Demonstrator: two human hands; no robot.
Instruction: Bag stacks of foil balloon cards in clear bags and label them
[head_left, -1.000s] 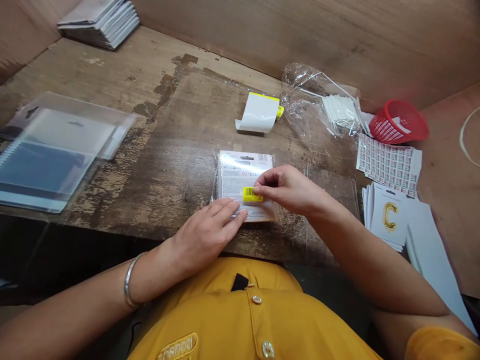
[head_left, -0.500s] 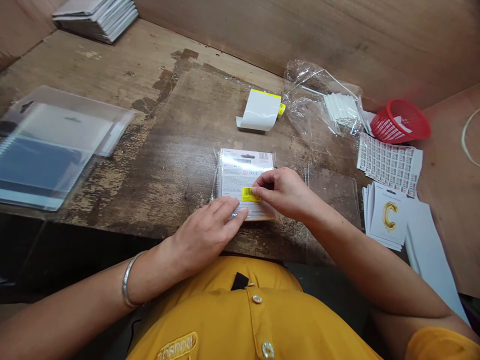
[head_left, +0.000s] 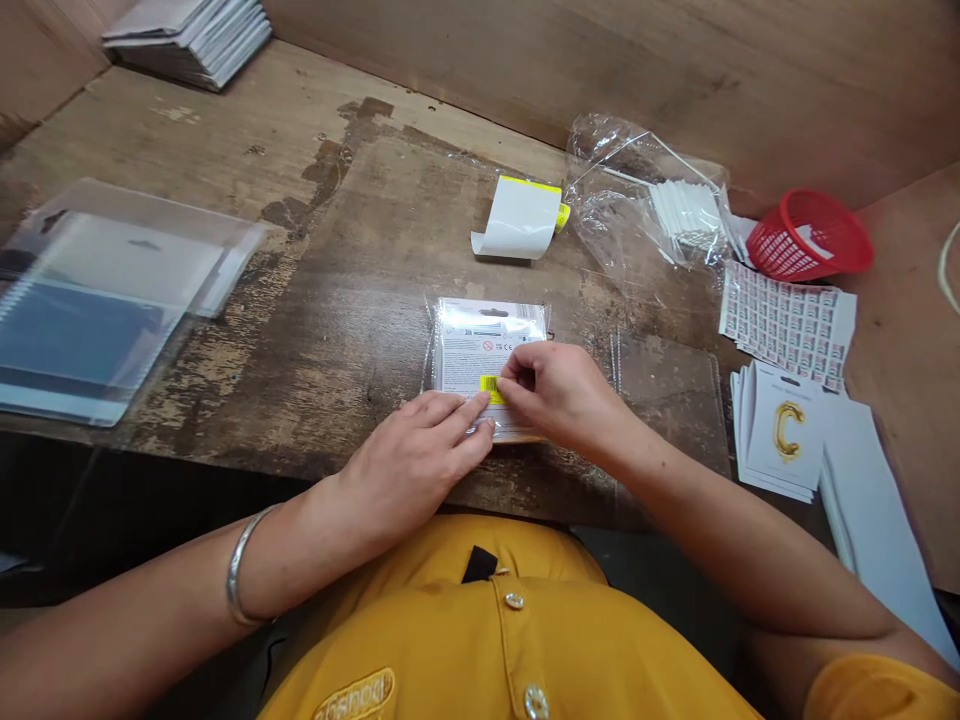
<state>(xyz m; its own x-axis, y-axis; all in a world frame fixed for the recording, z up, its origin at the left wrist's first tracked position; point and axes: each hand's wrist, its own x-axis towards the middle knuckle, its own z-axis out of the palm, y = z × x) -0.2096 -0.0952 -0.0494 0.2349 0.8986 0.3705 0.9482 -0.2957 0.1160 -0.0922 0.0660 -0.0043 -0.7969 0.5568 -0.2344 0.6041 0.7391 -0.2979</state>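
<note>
Left hand (head_left: 409,465) lies open on the sleeved card (head_left: 480,350); right hand (head_left: 559,395) — fingertips bunched — pinches its yellow barcode sticker (head_left: 490,389).

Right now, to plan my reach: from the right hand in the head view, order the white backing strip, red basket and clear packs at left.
From the right hand:
1. White backing strip, ahead.
2. Red basket, far right.
3. Clear packs, far left.
</note>
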